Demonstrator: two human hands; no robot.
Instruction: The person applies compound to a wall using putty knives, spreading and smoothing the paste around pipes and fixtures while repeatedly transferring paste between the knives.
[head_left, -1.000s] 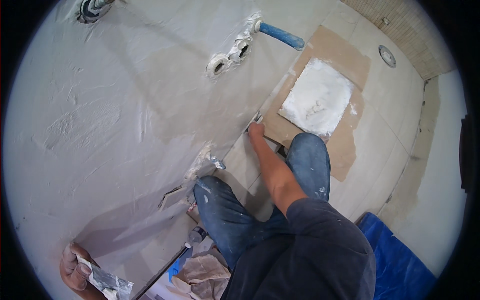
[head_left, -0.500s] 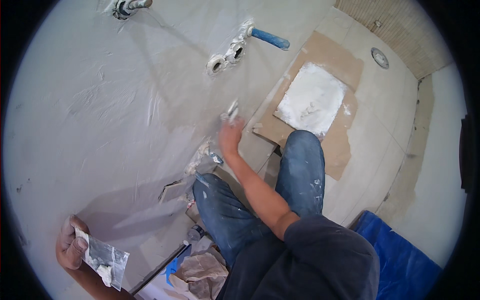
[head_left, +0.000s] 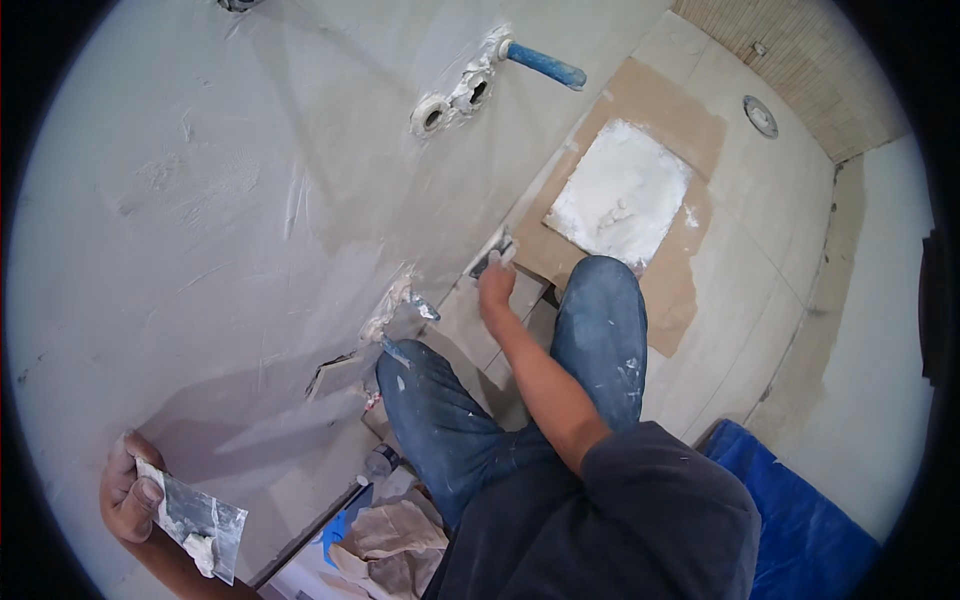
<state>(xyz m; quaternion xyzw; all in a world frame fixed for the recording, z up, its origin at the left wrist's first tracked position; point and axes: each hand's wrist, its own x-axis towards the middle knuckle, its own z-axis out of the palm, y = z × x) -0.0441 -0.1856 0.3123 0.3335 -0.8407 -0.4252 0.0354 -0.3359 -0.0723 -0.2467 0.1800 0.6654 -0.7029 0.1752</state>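
Note:
At the lower left, my left hand is closed round a putty knife with a broad, shiny blade. A lump of white compound sits on that blade, which is tilted out from the wall. My right hand grips a smaller putty knife, smeared with white. Its blade is low down, where the plastered wall meets the tiled floor; whether it touches is hard to tell. Beside it on the floor, a board heaped with white compound rests on brown cardboard.
A blue pipe stub juts from the wall near a round opening. Another blue stub is by my left knee. Crumpled brown paper lies below. A floor drain is far right; blue sheeting lies behind me.
My right hand has come down and to the right with its putty knife, from the wall to its bottom edge. The left hand has shifted slightly left, still holding its putty knife.

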